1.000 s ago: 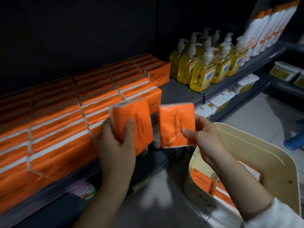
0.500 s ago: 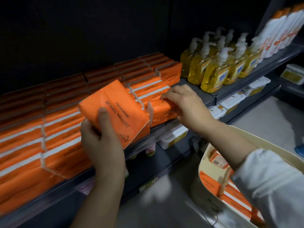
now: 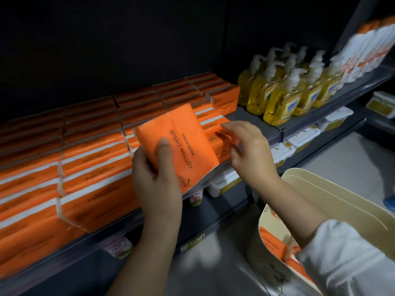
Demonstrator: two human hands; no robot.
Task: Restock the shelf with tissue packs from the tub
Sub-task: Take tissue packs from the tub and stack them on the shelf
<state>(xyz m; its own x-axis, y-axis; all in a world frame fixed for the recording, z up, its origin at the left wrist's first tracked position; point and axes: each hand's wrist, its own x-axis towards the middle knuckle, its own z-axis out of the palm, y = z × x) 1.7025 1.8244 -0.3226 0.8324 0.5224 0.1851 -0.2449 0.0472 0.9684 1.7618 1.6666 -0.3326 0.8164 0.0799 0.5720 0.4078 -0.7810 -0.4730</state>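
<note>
One orange tissue pack [image 3: 181, 146] printed COTTON TISSUE, tilted, gripped by left hand [image 3: 156, 178], thumb across front, right hand [image 3: 245, 150] just beside, loose and empty, now drawn back off shelved pack [image 3: 212, 136]

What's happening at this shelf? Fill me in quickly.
A person is restocking. Their left hand grips an orange plastic-wrapped tissue pack in front of the dark grey shelf, not yet placed. Their right hand, open and blurred, is at the end of the orange front row. The cream plastic tub holds more packs.
</note>
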